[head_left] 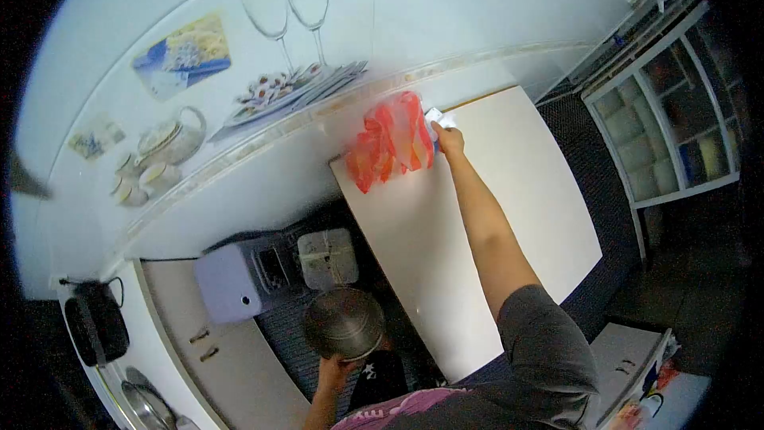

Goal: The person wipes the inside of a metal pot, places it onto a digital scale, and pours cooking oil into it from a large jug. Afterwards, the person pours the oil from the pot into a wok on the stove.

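Observation:
My left hand [337, 373] is closed on the rim of a round metal pot [344, 323], held low beside the table. My right hand [450, 140] reaches to the far edge of the white table [525, 199], its fingers closed round a small white and blue item [438, 119] that I cannot make out. Just left of that hand, a red and white plastic bag [391, 143] lies crumpled at the table's far left corner, against the wall.
A lilac bin [231, 283] and a pale lidded container [328, 258] stand on the floor left of the table. A counter [171, 326] with cabinet handles runs along the left. At right is a glass-fronted cabinet [664, 115].

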The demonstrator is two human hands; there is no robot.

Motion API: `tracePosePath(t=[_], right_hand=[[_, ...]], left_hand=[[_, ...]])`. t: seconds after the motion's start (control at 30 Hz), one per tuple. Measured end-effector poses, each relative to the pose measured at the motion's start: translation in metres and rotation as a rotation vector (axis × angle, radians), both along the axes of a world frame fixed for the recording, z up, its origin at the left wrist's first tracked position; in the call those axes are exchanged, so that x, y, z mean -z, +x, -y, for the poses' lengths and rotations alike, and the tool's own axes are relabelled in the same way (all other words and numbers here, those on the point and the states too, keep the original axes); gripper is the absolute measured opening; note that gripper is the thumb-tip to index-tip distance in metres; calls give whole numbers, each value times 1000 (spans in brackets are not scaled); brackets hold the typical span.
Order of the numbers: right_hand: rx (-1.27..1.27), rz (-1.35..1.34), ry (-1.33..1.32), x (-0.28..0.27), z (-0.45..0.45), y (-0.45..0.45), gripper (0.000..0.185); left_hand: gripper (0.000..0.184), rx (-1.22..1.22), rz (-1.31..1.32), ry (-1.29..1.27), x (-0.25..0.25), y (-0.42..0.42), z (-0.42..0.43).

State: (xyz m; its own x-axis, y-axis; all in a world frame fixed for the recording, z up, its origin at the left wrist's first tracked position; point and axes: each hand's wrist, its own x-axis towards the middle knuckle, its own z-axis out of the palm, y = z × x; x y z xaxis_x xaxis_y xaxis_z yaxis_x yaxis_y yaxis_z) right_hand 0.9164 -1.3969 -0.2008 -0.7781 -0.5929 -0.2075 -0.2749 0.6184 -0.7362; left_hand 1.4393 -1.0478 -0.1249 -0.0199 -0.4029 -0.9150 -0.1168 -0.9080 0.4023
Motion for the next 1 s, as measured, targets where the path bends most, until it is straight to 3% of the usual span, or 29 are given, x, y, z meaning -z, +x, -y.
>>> tracePosePath(t=[0.07, 0.1, 0.13, 0.17, 0.2, 0.27, 0.33, 0.4, 0.47, 0.5, 0.53, 0.57, 0.6, 0.63, 0.7, 0.77, 0.8, 0.9, 0.97, 1.0], right_hand=[[-2, -140, -30, -3, 10, 1, 26], [5, -17, -159, -7, 12, -3, 23], [12, 103, -285, -10, 14, -11, 20], [18, 220, -412, -29, 9, -10, 17], [16, 361, -625, -52, -3, -11, 11], [95, 378, -802, -131, -54, 0, 11], [-17, 152, -960, -202, -124, 23, 10], [-239, -75, -834, -272, -209, 71, 1], [-641, -619, -725, -288, -285, 105, 6], [-811, -486, -632, -313, -308, 135, 12], [-835, -532, -473, -320, -334, 159, 12], [-832, -548, -347, -309, -359, 170, 11], [-760, -618, -330, -295, -381, 173, 13], [-655, -563, -142, -270, -410, 167, 16], [-337, -556, 18, -258, -465, 157, 16], [-84, -540, 14, -268, -526, 145, 17], [-56, -492, -53, -281, -564, 150, 19], [-44, -698, -61, -286, -691, 155, 19], [-4, -622, 236, -319, -777, 156, 18], [109, -884, 151, -311, -825, 164, 17]], left_hand=[[37, -77, -176, -120, -12, -7, 15], [37, -117, -271, -172, -18, -11, 22], [37, 30, -264, -266, 14, -4, 15], [37, 46, -269, -255, 13, -6, 18], [37, 61, -275, -244, 12, -8, 21], [37, -165, -295, -4, -48, -53, 69], [37, 72, -251, 69, -77, -82, 97], [38, -20, -523, -20, -96, -120, 103], [48, 429, -460, -293, -45, -131, 91], [49, 358, -499, -180, -81, -160, 86], [49, 282, -528, -68, -118, -190, 82], [49, 315, -683, -153, -130, -207, 63], [41, 406, -717, -208, -142, -223, 40], [34, 498, -756, -266, -152, -236, 13], [41, 669, -906, -254, -161, -255, -49], [44, 787, -914, -433, -165, -267, -122], [44, 859, -925, -360, -174, -262, -158], [44, 1041, -959, -209, -199, -258, -269], [43, 1119, -986, -180, -192, -253, -334], [45, 1177, -1002, -145, -198, -249, -365]])
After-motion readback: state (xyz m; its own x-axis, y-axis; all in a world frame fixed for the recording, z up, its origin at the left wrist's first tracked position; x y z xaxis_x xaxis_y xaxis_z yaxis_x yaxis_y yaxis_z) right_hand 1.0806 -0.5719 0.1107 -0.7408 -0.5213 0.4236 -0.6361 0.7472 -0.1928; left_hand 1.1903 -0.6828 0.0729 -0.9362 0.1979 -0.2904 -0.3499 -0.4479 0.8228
